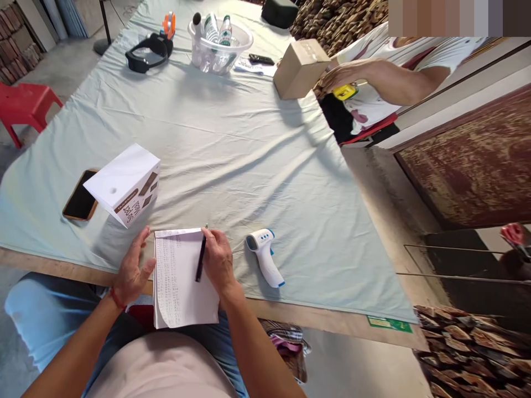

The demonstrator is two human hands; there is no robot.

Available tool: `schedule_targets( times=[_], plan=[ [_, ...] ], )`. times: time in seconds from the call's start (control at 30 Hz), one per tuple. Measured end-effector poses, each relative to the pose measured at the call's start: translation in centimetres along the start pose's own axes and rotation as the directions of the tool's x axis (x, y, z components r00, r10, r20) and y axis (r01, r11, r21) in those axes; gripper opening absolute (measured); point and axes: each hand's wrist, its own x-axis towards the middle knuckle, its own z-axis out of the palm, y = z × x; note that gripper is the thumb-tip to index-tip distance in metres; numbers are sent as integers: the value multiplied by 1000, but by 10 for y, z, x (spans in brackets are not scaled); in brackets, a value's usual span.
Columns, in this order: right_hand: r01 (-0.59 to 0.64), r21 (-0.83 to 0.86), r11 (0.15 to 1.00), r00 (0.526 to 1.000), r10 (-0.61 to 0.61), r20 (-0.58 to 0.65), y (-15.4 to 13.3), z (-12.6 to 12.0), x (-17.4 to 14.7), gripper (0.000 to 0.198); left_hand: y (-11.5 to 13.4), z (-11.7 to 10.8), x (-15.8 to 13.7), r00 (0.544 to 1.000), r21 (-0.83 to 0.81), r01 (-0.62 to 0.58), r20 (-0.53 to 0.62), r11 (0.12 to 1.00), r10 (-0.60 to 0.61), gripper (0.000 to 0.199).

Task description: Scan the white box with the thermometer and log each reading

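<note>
A notepad point(186, 287) lies at the table's near edge, with columns of small handwriting on the left of its page and its lower part reaching past the edge. My right hand point(219, 258) is closed on a black pen point(201, 262) at the pad's upper right, fingertips at the page's top edge. Beside the pad's left edge, my left hand point(131, 270) is open, thumb apart from the fingers; whether the thumb touches the paper I cannot tell. A white and blue infrared thermometer point(265, 257) lies right of my right hand.
A white printed box point(126, 182) stands beside a phone point(81, 196) at left. Farther back are a black head strap point(149, 52), orange tape point(168, 25) and a basin of bottles point(219, 50). Across the table, a person with a yellow tape measure point(345, 92) is at a cardboard box point(301, 69).
</note>
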Motion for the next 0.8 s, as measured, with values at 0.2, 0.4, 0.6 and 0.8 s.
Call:
schedule_targets(
  times=[0.2,0.4,0.6,0.8],
  plan=[
    [-167,387,907,986,141,93,-27,-28,4,28,63,12,-2,910,-699,404,242,590,-336,78],
    [-666,745,36,729,243,640,-84,-34,-11,25,90,24,-4,912,-393,385,304,835,-277,82],
    [-785,600,-155,589,111,800,-92,-32,-18,36,91,32,-11,922,-295,314,323,903,-215,64],
    [-784,581,-219,578,83,812,-90,-31,-24,35,89,32,-12,917,-307,330,330,893,-225,60]
  ],
)
